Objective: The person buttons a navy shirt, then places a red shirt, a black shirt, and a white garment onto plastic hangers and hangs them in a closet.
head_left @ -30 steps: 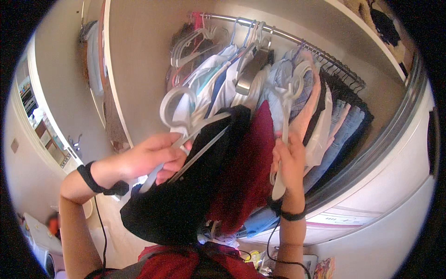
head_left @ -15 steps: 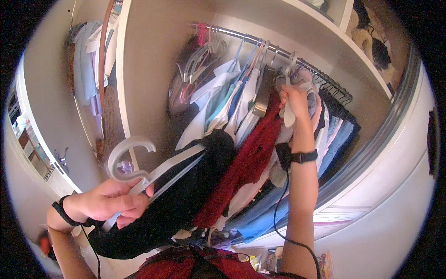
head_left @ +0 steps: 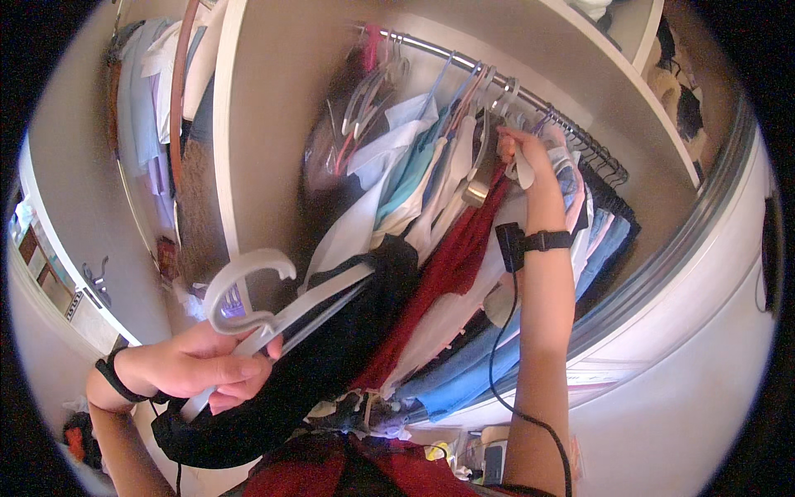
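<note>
My left hand [head_left: 214,364] is closed around the neck of a white plastic hanger [head_left: 310,300], its hook curling up above my fingers. A black garment [head_left: 331,352] drapes from that hanger, in front of the closet. My right hand [head_left: 527,151] is raised just below the metal rod [head_left: 451,60], fingers closed on another white hanger [head_left: 522,172] whose lower tip shows under my palm. Beside it, left of my right wrist, hangs a dark red garment [head_left: 460,311]. How that garment joins the held hanger is hidden.
White and blue shirts [head_left: 397,157] hang left of the red garment, with jeans [head_left: 464,393] to the right and below. A brown partition [head_left: 273,124] stands at the left. A shelf edge [head_left: 613,74] runs above. A black cable [head_left: 501,364] trails from my right wrist.
My right hand has tilted and shifted slightly up at the rod, with its hanger. Garments near it have spread apart somewhat. The left hand keeps its hold, and the whole view has shifted a little.
</note>
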Demonstrator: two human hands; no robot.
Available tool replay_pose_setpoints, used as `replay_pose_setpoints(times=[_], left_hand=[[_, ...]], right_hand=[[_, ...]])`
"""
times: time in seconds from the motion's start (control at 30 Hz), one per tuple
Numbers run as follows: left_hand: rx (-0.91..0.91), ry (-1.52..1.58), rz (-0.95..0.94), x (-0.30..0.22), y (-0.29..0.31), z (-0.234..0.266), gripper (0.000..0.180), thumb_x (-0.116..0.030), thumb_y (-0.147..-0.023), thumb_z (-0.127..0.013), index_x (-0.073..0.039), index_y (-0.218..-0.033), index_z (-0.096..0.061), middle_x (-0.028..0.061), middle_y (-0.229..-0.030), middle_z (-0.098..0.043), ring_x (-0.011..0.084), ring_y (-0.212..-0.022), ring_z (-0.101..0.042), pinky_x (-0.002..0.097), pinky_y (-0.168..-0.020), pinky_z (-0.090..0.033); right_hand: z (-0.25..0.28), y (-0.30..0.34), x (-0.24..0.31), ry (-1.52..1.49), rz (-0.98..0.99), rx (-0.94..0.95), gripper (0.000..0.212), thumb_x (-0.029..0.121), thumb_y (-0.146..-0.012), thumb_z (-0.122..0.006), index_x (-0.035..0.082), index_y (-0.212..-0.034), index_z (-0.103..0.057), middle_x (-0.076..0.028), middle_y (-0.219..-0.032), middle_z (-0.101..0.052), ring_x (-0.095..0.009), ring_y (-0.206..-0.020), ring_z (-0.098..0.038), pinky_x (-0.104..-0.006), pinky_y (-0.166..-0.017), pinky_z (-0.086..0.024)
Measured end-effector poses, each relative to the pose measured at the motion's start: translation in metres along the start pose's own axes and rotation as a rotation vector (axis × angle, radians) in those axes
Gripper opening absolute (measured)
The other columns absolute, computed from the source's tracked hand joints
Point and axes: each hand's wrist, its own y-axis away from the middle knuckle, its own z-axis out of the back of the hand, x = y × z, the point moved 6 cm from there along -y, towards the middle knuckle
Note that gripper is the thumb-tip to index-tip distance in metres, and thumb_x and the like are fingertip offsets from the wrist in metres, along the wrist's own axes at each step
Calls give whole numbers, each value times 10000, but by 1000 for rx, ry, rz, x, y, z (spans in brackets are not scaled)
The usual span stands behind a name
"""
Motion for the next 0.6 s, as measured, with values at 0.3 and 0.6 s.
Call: replay_pose_setpoints(times=[0.3, 0.6], left_hand=[[-38, -157, -11, -16, -30, -17, 354, -270, -929, -530, -48, -1151, -366, -9, -603, -382, 83, -492, -374, 232, -415, -343], [-278, -196, -56, -31, -22, -35, 454, -266, -837, -611, 28, -1130, -428, -27, -515, -365, 52, -386, -330, 202, -329, -232]], right_hand=[[-49, 98, -11, -29, 197, -267, 602, 521, -910, -457, 52, -1287, -434, -88, -1178, -551, -237, -1029, -513, -380, -861, -389], [-47, 172, -112, 272, -43, -242, 797, 545, -878, -509, 23, -1424, -257, -161, -1378, -396, -269, -1269, -376, -392, -1017, -336]])
